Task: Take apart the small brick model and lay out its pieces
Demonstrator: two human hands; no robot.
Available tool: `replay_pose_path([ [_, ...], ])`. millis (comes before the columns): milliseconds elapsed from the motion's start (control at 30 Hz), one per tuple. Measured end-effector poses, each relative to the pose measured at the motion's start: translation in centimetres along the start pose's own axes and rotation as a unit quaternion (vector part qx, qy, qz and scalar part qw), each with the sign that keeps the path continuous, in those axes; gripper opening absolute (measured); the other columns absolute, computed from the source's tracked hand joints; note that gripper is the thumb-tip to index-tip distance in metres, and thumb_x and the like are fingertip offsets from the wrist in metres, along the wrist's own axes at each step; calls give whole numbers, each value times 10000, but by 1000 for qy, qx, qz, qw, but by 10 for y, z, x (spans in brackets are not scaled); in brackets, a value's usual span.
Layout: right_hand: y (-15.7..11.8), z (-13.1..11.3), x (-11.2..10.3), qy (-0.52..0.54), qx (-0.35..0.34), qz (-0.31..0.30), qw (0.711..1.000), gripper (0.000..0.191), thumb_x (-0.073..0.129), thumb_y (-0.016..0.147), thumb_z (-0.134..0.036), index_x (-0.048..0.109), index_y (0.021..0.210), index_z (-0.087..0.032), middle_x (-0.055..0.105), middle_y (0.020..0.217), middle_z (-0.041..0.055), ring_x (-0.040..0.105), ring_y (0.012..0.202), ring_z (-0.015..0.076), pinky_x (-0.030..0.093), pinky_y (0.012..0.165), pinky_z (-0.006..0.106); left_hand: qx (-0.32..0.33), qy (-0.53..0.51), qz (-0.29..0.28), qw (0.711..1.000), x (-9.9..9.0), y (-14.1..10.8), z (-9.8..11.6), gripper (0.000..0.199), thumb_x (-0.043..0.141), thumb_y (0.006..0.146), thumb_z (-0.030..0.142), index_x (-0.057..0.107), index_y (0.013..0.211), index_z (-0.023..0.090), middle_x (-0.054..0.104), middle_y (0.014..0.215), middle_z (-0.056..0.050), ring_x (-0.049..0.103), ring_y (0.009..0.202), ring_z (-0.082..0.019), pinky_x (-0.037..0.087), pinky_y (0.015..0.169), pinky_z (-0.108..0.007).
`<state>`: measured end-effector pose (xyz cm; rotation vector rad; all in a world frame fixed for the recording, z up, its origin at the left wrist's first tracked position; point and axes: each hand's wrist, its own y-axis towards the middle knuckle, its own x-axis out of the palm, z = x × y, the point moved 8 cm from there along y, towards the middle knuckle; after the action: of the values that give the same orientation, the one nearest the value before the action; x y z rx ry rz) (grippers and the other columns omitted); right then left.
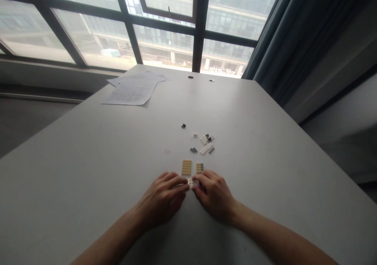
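Observation:
Between my fingertips, low in the middle of the head view, is a small white studded piece (190,183). My left hand (165,196) pinches it from the left, and my right hand (215,194) grips it from the right with thumb and fingers. Just beyond my left fingers lies a tan studded plate (186,167). A smaller tan block (199,167) with a grey strip along its right side sits just past my right fingers. The undersides of the fingers and part of the white piece are hidden.
Farther out on the white table (132,147) are grey pieces (193,150), long white pieces (206,149), a white studded plate (204,140) by black parts, a pinkish piece (195,135) and a dark piece (183,126). Papers (132,88) lie at the far left.

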<state>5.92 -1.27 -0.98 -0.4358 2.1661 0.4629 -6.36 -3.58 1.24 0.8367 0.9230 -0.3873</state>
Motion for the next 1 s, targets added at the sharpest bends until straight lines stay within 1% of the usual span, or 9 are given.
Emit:
replay_pose_path([
  [100, -1, 2, -7, 19, -4, 32, 999, 239, 594, 848, -194, 635, 1083, -199, 640, 943, 51, 587, 855, 178, 457, 791, 293, -4, 6, 34, 999, -8, 0, -1, 245, 547, 837, 111, 636, 1036, 222, 670, 968, -57, 581, 828, -170, 478, 755, -330],
  [200, 2, 8, -19, 26, -3, 67, 997, 180, 605, 834, -177, 657, 1005, -195, 640, 875, 35, 587, 808, 170, 455, 761, 284, -13, 10, 58, 998, -13, -1, -2, 214, 557, 839, 105, 639, 1006, 209, 670, 937, -61, 578, 810, -169, 485, 738, -326],
  [333, 11, 29, -40, 26, 33, 103, 994, 146, 611, 833, -190, 673, 966, -188, 628, 812, 21, 564, 702, 152, 449, 687, 272, -35, 8, 79, 996, -15, -2, -8, 188, 559, 845, 112, 645, 985, 204, 670, 921, -64, 580, 803, -167, 494, 739, -325],
  [433, 16, 48, -51, 31, 67, 111, 991, 144, 608, 835, -197, 679, 959, -181, 627, 815, 21, 544, 639, 137, 449, 647, 268, -59, 4, 96, 994, -16, -3, -14, 172, 550, 855, 129, 646, 980, 198, 670, 921, -69, 589, 812, -168, 503, 754, -325],
  [533, 24, 60, -54, 24, 73, 101, 992, 155, 603, 840, -197, 680, 974, -184, 630, 842, 25, 568, 679, 144, 468, 685, 282, -84, -1, 111, 990, -18, -4, -21, 167, 552, 857, 134, 645, 981, 198, 668, 932, -71, 594, 836, -174, 507, 766, -327],
  [633, 43, 58, -51, -2, 29, 71, 997, 235, 608, 831, -162, 664, 1056, -201, 642, 983, 49, 597, 858, 175, 479, 798, 312, -100, -7, 116, 988, -18, -5, -25, 165, 554, 856, 127, 647, 974, 197, 666, 934, -68, 593, 847, -176, 504, 769, -325],
  [767, 76, 35, -38, -68, -101, 8, 993, 380, 584, 829, -73, 618, 1180, -216, 627, 1170, 62, 544, 1067, 200, 427, 950, 346, -98, -3, 117, 988, -17, -6, -25, 168, 557, 852, 120, 648, 970, 199, 665, 933, -64, 591, 836, -175, 501, 766, -326],
  [867, 94, 21, -23, -124, -172, -54, 976, 390, 588, 826, -58, 618, 1187, -201, 628, 1198, 72, 540, 1062, 210, 415, 956, 352, -91, 4, 115, 989, -17, -5, -23, 172, 557, 847, 111, 644, 966, 201, 666, 919, -60, 589, 826, -174, 501, 757, -322],
  [1000, 105, 17, -10, -173, -196, -86, 961, 263, 514, 885, -75, 671, 1071, -175, 670, 1072, 83, 563, 971, 202, 425, 915, 342, -83, 10, 117, 990, -19, -3, -19, 165, 555, 846, 106, 638, 955, 198, 667, 900, -59, 586, 815, -176, 501, 748, -325],
])
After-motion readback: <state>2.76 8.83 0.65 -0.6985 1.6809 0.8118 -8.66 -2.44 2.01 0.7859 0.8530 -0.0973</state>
